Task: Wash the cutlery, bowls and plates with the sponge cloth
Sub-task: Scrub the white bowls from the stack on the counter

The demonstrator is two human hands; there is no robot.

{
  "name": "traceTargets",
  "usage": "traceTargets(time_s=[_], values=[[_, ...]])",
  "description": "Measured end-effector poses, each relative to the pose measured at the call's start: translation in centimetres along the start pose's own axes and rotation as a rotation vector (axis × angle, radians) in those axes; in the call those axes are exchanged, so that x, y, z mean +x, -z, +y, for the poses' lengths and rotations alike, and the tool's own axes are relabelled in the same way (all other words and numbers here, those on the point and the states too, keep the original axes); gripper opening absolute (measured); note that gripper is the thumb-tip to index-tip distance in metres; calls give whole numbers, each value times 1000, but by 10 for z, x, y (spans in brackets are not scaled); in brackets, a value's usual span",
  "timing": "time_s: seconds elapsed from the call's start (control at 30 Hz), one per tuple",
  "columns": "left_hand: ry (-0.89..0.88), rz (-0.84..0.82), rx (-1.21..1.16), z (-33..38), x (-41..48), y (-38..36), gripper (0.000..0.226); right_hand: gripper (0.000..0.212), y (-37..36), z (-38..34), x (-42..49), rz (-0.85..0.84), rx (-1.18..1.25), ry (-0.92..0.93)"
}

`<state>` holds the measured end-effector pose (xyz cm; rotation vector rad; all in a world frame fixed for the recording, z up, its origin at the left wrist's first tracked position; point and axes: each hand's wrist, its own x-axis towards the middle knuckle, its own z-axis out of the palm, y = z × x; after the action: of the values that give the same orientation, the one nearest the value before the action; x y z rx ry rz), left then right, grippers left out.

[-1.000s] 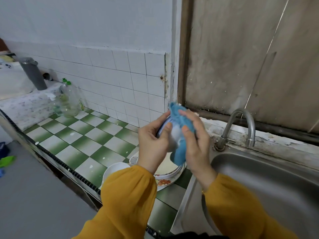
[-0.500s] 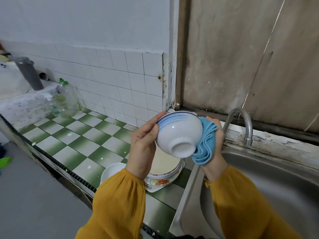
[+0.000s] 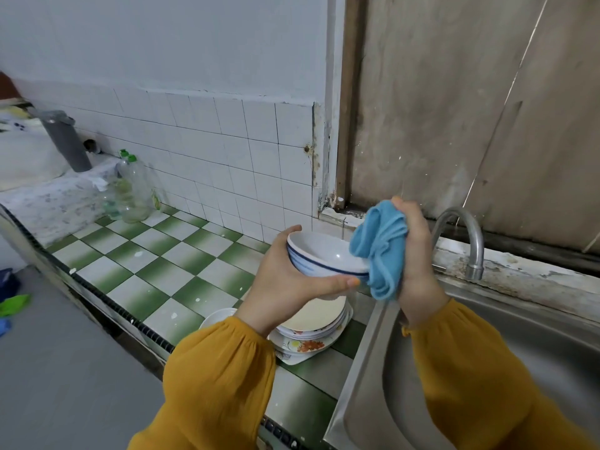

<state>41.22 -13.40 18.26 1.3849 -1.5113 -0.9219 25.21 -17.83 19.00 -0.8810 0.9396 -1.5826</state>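
Left hand cups the bowl from below, thumb along its near side, opening up, over the plates. Right hand clutches the bunched cloth against the bowl's rim.

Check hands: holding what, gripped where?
Left hand cups the bowl by its outer wall, thumb below the rim. Right hand grips the bunched blue cloth by its middle.
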Motion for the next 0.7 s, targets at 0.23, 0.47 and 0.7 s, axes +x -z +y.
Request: traceTargets(time_s=[0.23,0.47,0.7], values=[[-296,12,134,2,-5,-4,127,30,-27,-12,-16,-352,-929,244],[-352,38,216,-10,1,11,136,37,-28,-25,-27,-768,-685,70],[-459,16,241,-5,2,10,119,37,-32,-16,-33,-501,-689,185]])
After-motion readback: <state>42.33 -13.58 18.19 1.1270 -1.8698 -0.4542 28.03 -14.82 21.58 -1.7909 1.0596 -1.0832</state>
